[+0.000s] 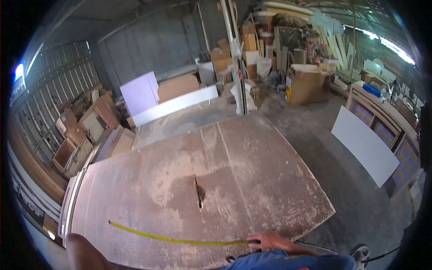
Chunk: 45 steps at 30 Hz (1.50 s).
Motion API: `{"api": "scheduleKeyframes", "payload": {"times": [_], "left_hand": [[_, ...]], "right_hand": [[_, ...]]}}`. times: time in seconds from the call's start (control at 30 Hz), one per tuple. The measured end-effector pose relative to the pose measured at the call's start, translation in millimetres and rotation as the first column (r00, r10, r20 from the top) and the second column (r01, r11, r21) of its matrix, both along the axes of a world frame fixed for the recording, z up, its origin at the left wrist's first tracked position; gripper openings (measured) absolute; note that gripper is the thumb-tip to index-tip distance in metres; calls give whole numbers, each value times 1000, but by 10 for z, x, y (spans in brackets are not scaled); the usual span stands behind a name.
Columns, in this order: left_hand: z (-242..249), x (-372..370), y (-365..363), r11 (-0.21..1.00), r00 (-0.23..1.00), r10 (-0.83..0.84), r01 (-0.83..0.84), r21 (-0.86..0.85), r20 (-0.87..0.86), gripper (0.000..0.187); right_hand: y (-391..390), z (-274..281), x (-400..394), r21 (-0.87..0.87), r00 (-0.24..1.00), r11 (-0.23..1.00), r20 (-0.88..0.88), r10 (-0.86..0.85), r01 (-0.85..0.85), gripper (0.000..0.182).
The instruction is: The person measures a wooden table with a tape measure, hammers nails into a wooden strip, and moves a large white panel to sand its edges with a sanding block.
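Observation:
My right hand [266,241] is closed around the case end of a yellow tape measure, at the near right of the worn brown tabletop [252,180]. The fingers hide most of the case. The tape measure's yellow blade [175,240] is drawn out leftward across the wood in a slight curve and ends near the left side. At the lower left edge a rounded bare part of my left arm or hand [83,252] shows, with no fingers to be made out. Beside the blue clothing lies a small dark looped thing [230,259], partly hidden.
A narrow slot [198,193] cuts through the middle of the tabletop. Behind it rises a metal post [238,67]. A white panel [364,146] leans against a wooden frame at right. A large cardboard box [308,85] stands behind. Boards and offcuts [96,121] line the left wall.

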<state>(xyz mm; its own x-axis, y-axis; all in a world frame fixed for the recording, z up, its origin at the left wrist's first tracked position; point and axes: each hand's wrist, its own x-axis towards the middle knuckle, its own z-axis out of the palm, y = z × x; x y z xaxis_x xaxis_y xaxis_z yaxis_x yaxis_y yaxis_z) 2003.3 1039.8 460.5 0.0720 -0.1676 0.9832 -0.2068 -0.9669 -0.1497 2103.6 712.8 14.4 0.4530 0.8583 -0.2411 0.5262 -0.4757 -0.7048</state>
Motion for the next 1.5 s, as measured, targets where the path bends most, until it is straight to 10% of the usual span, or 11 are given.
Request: {"api": "scheduleKeyframes", "payload": {"times": [0.2, 0.43, 0.57, 0.63, 0.73, 0.83, 0.93, 1.27, 1.5], "left_hand": [[-25, -63, 72, 1000, 1000, 2, -2, -1, 20, 21], [-100, -352, 174, 996, 994, -85, 83, 28, 72, 20], [-937, -689, 134, 975, 941, -216, 219, 16, 261, 20], [-1713, -762, 167, 936, 956, -174, 235, -260, 237, 20], [-3498, -441, 220, 316, 919, -310, -140, -938, -241, 20], [-4923, -354, -364, -296, 687, -720, -431, -853, -97, 32], [-4754, -233, -857, -539, 581, -771, -379, -753, 260, 30], [-4845, -402, 290, -472, 874, -484, -309, -826, -50, 22], [-4864, -1332, 3416, -216, 978, 2, -204, -955, -210, 26]], "right_hand": [[31, -747, 246, -38, 960, 993, -262, 101, -115, 61], [170, -36, 82, -199, 997, 980, -79, -1, -15, 50], [239, -20, 12, 23, 982, 993, 148, -120, 118, 46], [306, 49, 9, 18, 981, 988, 122, -153, 152, 46], [433, 214, 7, 20, 963, 972, 130, -236, 235, 45], [685, 301, 42, 89, 967, 980, 168, -193, 180, 41], [970, 379, 27, 80, 962, 978, 180, -204, 192, 37], [1968, 552, -270, 34, 970, 999, 238, -44, 37, 45], [243, 143, 419, 3, 931, 996, 355, -88, 93, 44]]}}
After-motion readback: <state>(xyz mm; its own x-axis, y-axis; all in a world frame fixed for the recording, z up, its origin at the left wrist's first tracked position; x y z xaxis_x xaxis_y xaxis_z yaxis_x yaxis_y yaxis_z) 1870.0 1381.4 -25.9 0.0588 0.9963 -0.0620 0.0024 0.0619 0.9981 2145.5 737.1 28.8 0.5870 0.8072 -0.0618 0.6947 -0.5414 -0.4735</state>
